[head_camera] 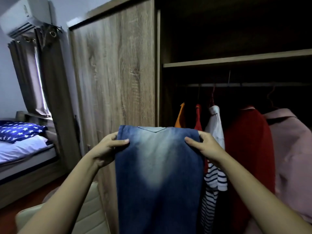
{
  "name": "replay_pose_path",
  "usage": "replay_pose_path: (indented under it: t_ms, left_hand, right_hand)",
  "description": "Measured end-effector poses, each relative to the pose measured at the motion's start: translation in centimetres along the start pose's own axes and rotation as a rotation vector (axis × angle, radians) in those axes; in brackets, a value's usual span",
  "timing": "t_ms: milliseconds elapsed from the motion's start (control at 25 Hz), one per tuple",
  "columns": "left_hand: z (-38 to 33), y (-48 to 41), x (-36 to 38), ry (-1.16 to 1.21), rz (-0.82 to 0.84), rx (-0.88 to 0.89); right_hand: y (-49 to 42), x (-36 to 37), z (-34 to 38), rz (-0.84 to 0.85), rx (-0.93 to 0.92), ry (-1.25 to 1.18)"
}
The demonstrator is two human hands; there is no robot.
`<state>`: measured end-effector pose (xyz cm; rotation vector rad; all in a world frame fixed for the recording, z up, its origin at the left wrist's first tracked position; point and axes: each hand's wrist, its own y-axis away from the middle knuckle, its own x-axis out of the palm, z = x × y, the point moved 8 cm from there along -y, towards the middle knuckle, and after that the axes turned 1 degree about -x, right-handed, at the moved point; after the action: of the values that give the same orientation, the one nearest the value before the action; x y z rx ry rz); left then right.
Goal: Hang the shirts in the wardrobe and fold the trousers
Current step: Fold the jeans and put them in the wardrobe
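I hold a pair of faded blue jeans (158, 174) up in front of me, hanging down from their top edge. My left hand (109, 147) pinches the left top corner, thumb on the front. My right hand (204, 146) pinches the right top corner the same way. Behind the jeans stands the open wardrobe (236, 59). On its rail (244, 84) hang several shirts: an orange one (179, 117), a narrow red one (198, 119), a white one (216, 125), a large red one (248, 149), a pink one (292, 157) and a striped one (211, 191).
The wardrobe's wooden sliding door (114, 81) fills the middle. A bed (23, 149) with a star-patterned blue pillow lies at the left under a curtained window (38, 78). A cream padded seat (87, 215) sits low in front of me. An air conditioner (25, 14) hangs top left.
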<state>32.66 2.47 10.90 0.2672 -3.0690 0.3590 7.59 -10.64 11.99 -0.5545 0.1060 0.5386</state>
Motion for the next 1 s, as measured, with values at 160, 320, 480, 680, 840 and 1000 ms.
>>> replay_pose_path:
  t_ms: [160, 320, 480, 680, 840, 1000]
  left_hand:
    - [-0.2, -0.4, -1.3, -0.266, -0.258, 0.001]
    - [-2.6, -0.2, -2.7, -0.18, -0.567, 0.242]
    - [-6.3, 1.0, -2.9, -0.148, -0.594, 0.51]
    - [-7.3, 1.9, -0.4, -0.387, -0.305, 0.489]
    - [-10.9, 3.5, 0.9, -0.356, -0.365, 0.675]
    - [-14.3, 3.8, 1.6, -0.274, -0.367, 0.834]
  right_hand:
    - [0.5, -0.9, 0.1, -0.185, -0.055, 0.104]
    - [0.6, -1.2, 2.4, -0.319, -0.179, 0.167]
    - [0.1, -0.7, 4.2, -0.256, -0.227, 0.154]
    - [-0.1, 0.6, 6.3, -0.037, -0.278, 0.226]
    - [-0.4, -0.6, 9.8, -0.018, -0.347, 0.086]
    - [0.8, -1.1, 6.2, -0.007, -0.197, -0.284]
